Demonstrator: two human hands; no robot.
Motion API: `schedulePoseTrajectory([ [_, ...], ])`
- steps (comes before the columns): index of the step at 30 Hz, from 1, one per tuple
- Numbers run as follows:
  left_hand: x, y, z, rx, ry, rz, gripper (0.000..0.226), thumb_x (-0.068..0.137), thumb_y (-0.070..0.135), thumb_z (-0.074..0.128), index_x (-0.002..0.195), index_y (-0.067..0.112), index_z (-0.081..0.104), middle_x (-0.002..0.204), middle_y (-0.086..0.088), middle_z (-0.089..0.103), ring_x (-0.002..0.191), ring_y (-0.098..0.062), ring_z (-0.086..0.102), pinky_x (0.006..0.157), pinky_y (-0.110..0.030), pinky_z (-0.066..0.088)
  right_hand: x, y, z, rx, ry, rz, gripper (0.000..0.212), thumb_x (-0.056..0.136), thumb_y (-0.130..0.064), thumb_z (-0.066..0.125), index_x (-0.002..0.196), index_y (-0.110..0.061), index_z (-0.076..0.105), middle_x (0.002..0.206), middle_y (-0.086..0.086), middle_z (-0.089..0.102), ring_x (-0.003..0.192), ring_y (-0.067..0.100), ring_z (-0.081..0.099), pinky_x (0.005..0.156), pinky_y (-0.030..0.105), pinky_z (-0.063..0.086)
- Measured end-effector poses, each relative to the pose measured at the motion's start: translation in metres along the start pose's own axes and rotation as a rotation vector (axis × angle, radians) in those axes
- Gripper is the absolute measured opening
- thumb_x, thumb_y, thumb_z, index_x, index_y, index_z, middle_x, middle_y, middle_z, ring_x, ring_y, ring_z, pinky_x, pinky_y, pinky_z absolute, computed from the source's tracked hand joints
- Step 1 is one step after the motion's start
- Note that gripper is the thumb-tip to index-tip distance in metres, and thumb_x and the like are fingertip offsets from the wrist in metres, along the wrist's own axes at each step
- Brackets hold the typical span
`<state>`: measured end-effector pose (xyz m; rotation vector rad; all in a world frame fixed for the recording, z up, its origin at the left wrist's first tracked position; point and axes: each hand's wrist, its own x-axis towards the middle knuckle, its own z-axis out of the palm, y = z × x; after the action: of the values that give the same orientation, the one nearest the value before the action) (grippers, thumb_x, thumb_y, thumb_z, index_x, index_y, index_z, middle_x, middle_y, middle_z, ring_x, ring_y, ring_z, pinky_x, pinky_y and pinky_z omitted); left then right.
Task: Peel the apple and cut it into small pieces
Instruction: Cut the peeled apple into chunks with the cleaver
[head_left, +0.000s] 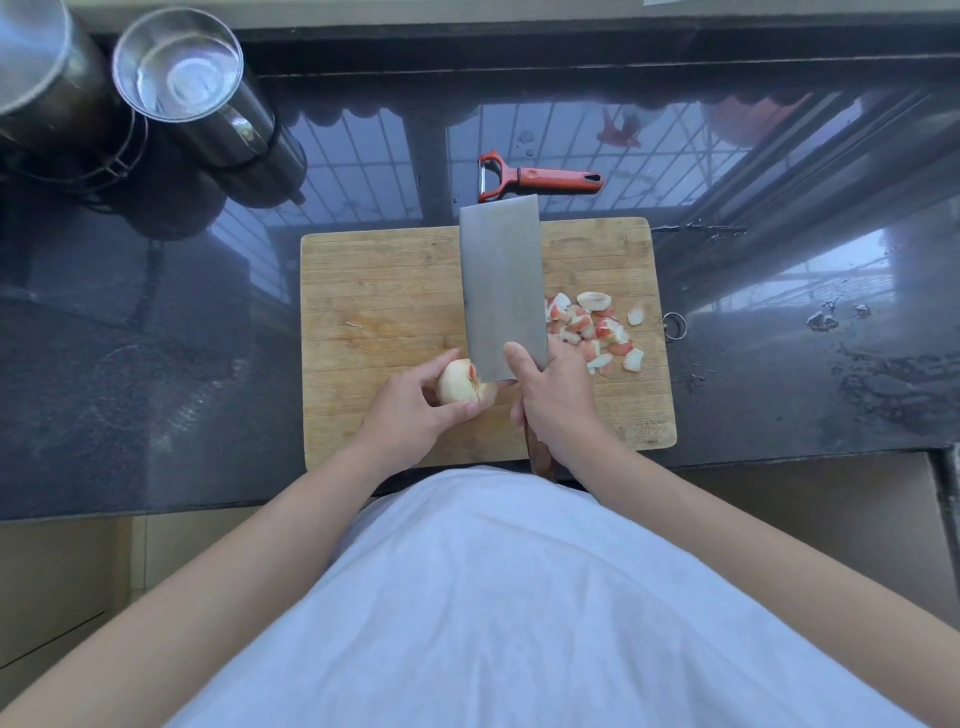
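Note:
A peeled, pale piece of apple (456, 383) with a patch of red skin lies on the wooden cutting board (384, 291), near its front edge. My left hand (415, 410) holds this piece between thumb and fingers. My right hand (558, 400) grips the handle of a broad cleaver (501, 280), index finger laid along the blade's flat. The blade stands just right of the apple piece, its heel touching it. A heap of small cut pieces (592, 330), pale with red-pink skin, lies to the right of the blade.
A red-handled peeler (540, 177) lies on the dark glossy counter (156, 338) just behind the board. Two steel vessels (179, 67) stand at the back left. Water spots mark the counter at the right. The counter's front edge runs just below the board.

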<state>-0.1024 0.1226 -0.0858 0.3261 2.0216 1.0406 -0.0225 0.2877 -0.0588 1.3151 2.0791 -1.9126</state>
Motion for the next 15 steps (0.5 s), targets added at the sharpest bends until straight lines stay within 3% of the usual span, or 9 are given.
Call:
schedulePoseTrajectory([
  [4, 0.001, -0.001, -0.002, -0.006, -0.031, -0.001, 0.077, 0.082, 0.036, 0.087, 0.150, 0.033, 0.052, 0.128, 0.020, 0.068, 0.117, 0.003, 0.061, 0.104, -0.022, 0.047, 0.004, -0.002, -0.005, -0.001, -0.061, -0.025, 0.016, 0.100, -0.025, 0.055, 0.107, -0.015, 0.064, 0.078, 0.016, 0.070, 0.037, 0.019, 0.051, 0.036, 0.020, 0.034],
  [10, 0.003, 0.003, -0.008, -0.022, -0.068, 0.003, 0.074, 0.081, 0.036, 0.087, 0.148, 0.037, 0.053, 0.126, 0.024, 0.068, 0.114, 0.002, 0.062, 0.096, -0.017, 0.046, 0.014, 0.000, -0.010, 0.031, -0.169, -0.035, 0.010, 0.099, -0.032, 0.056, 0.102, -0.028, 0.065, 0.080, 0.029, 0.068, 0.039, 0.022, 0.049, 0.045, 0.030, 0.040],
  [15, 0.005, 0.005, -0.010, -0.037, -0.143, -0.006, 0.074, 0.079, 0.041, 0.087, 0.146, 0.041, 0.054, 0.122, 0.023, 0.071, 0.117, -0.003, 0.063, 0.108, -0.032, 0.047, 0.014, 0.006, -0.013, 0.093, -0.213, 0.008, 0.015, 0.100, -0.033, 0.056, 0.107, -0.022, 0.063, 0.082, 0.020, 0.072, 0.041, 0.022, 0.047, 0.050, 0.035, 0.040],
])
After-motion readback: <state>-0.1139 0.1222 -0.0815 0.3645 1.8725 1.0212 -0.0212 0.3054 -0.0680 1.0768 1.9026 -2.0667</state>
